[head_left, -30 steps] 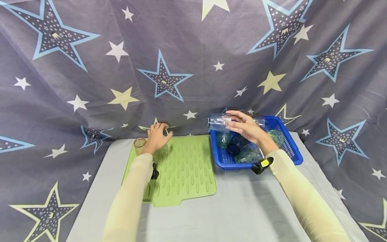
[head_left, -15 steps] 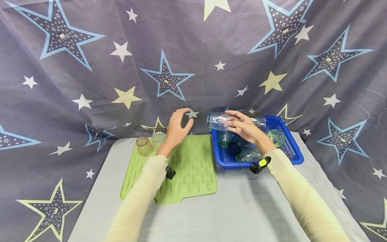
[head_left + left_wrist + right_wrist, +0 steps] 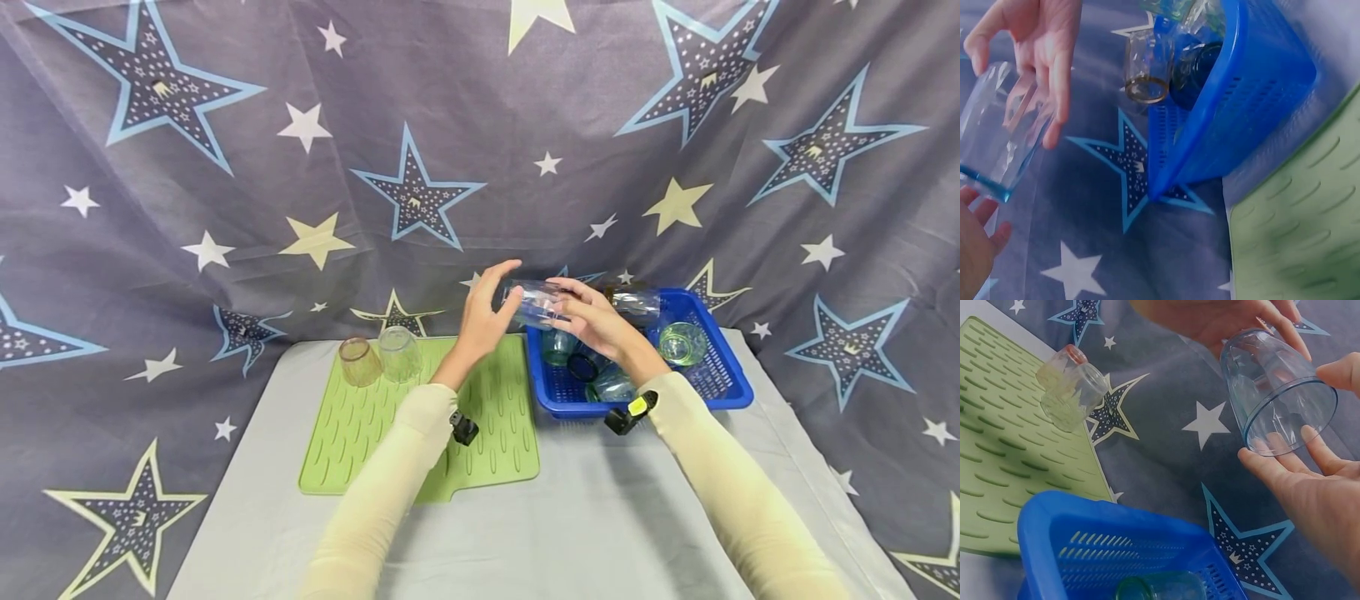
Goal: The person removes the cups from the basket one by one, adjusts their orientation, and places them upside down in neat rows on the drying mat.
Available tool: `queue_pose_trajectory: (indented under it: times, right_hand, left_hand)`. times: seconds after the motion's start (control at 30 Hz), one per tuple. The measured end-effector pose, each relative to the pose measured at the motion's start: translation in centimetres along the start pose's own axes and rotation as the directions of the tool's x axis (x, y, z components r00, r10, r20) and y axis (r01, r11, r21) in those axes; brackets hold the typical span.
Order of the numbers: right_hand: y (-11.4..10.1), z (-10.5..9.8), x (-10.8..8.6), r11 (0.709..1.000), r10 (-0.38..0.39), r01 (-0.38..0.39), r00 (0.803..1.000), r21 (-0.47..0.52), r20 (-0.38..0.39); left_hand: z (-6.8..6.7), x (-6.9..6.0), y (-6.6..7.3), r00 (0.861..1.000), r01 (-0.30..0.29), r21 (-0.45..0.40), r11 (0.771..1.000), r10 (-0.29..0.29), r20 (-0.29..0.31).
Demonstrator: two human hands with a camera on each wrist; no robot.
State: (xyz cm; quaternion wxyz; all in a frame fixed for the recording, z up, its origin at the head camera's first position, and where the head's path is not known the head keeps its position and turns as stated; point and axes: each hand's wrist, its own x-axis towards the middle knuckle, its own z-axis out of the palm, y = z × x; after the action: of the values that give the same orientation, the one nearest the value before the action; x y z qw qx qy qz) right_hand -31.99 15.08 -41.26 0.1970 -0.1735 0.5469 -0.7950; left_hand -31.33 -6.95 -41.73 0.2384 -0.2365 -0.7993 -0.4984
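Right hand (image 3: 596,325): fingers curled around the rim end of one clear glass (image 3: 536,305), held sideways above the left end of the blue basket (image 3: 645,408). Left hand (image 3: 483,323): thumb and fingers parted at the base; contact unclear. Green mat (image 3: 345,446): two tumblers (image 3: 400,354). Basket glasses (image 3: 683,344) overlap, partly hidden; exact count indeterminable.

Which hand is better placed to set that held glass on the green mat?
Probably the left hand: it is beside one end of the glass, nearer the green mat; the right hand holds the glass nearer the blue basket.
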Motion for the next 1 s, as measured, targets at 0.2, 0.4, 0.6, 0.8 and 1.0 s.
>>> queue_pose_trajectory:
  times: [0.2, 0.4, 0.6, 0.8, 1.0]
  right_hand:
    - [0.2, 0.2, 0.2, 1.000, 0.001, -0.002, 1.000, 0.028, 0.018]
    - [0.4, 0.5, 0.2, 0.999, 0.007, -0.009, 0.999, 0.048, 0.043]
    - [0.4, 0.6, 0.1, 0.997, -0.003, -0.004, 0.996, 0.083, 0.084]
    - [0.4, 0.5, -0.2, 0.991, -0.028, 0.007, 0.987, 0.130, 0.161]
    - [0.3, -0.2, -0.5, 0.998, -0.006, -0.009, 0.971, 0.063, 0.238]
  left_hand:
    - [0.9, 0.2, 0.1, 1.000, -0.010, -0.008, 1.000, 0.010, -0.013]
    - [1.4, 0.4, 0.4, 1.000, -0.015, -0.015, 1.000, 0.014, -0.017]
    - [1.7, 0.7, 0.9, 0.999, -0.022, -0.040, 0.999, 0.020, -0.037]
    - [1.8, 1.0, 1.6, 0.996, -0.044, -0.012, 0.999, 0.043, -0.080]
    - [1.7, 1.3, 2.2, 0.990, -0.099, 0.158, 0.982, 0.114, -0.087]
